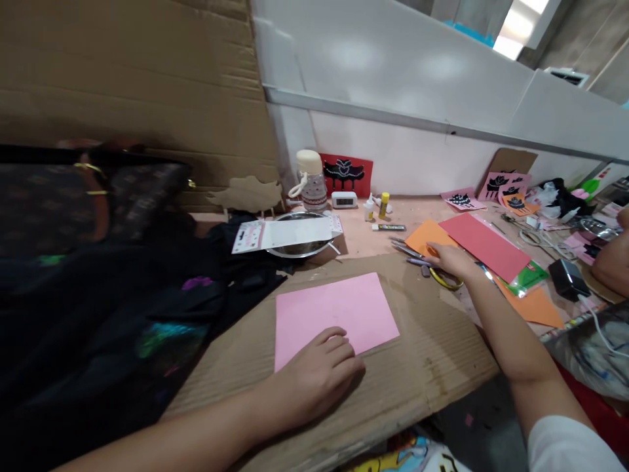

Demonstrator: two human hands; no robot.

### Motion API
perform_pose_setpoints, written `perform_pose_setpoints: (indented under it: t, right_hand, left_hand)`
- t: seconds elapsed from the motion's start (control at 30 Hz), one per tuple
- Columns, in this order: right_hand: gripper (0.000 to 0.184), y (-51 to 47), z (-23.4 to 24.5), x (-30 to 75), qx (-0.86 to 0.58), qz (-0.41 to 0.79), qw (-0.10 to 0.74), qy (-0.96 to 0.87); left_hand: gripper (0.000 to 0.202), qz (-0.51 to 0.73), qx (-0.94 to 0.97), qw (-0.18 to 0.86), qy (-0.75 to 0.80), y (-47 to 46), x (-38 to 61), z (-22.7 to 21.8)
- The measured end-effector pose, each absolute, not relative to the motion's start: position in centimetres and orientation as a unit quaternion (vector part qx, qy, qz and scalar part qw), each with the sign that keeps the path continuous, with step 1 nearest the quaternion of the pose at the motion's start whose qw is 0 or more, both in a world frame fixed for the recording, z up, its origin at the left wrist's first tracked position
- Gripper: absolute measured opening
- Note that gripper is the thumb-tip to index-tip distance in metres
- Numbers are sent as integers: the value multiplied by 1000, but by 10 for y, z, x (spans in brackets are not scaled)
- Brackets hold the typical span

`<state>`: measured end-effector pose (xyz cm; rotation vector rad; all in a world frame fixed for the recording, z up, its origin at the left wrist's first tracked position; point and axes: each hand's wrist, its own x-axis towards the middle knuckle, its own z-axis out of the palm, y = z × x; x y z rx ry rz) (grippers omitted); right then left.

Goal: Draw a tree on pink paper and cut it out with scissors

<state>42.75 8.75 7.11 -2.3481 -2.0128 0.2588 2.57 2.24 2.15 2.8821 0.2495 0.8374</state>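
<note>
A pink sheet of paper (334,308) lies on a piece of corrugated cardboard (422,354). My left hand (322,373) rests at the paper's near edge, palm down, its fingers loosely bent and gripping nothing visible. Over to the right, my right hand (448,258) reaches out with thumb and forefinger apart. Its fingertips are by an orange sheet (417,237) and a small pile of tools. In that pile are a purple pen (417,261) and a yellow loop-shaped handle (446,280), just under the hand. Whether the fingertips touch any of these is unclear.
Behind stand a bottle (311,183), a small white clock (344,199), a glue bottle (368,210) and a glue stick (384,206). A round metal tray (295,252) holds white packaging. Red paper (486,246) lies right, near a black adapter (568,280). Dark clothing (98,328) fills the left. Another person's arm (612,262) shows far right.
</note>
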Motion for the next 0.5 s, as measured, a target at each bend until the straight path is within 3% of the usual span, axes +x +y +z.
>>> perform_pose_setpoints:
  t: [0.13,0.27,0.33,0.5]
  right_hand:
    - [57,82,78,444,-736,95,7,-670]
    - [38,83,80,450,-734,72,25,-675]
    - [32,82,84,446,-739,32,59,-670]
    - [48,48,102,401,-677,-106,218,-695]
  left_hand:
    - [27,274,953,79,100,27,23,24]
    - [29,272,946,136,110,32,21,24]
    - [29,271,937,187,116,33,19,23]
    - [27,271,864,389,168,35,16,24]
